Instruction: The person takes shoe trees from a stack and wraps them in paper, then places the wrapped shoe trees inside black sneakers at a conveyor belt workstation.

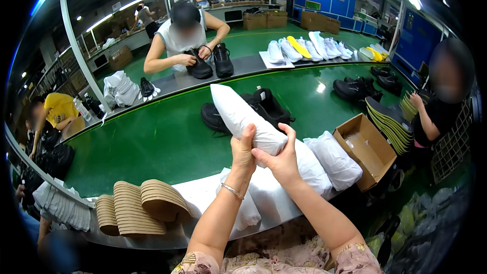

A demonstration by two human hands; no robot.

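My left hand (243,151) and my right hand (280,161) are both closed round the blunt near end of a long white paper-wrapped bundle (237,109). Its pointed end tilts up and away to the left, over the green belt. What the paper covers is hidden. Just behind it, a pair of black shoes (271,107) lies on the belt, partly blocked from sight by the bundle. White paper sheets (203,193) spread over the metal edge below my wrists. More white wrapped bundles (332,160) rest to the right of my hands.
Stacked tan insoles (137,210) stand at the near left. An open cardboard box (368,152) sits at the right beside piled green-edged insoles (388,124). Across the green belt (132,147), a person handles black shoes (200,66); white shoes (309,48) line the far ledge. Another person is at the right.
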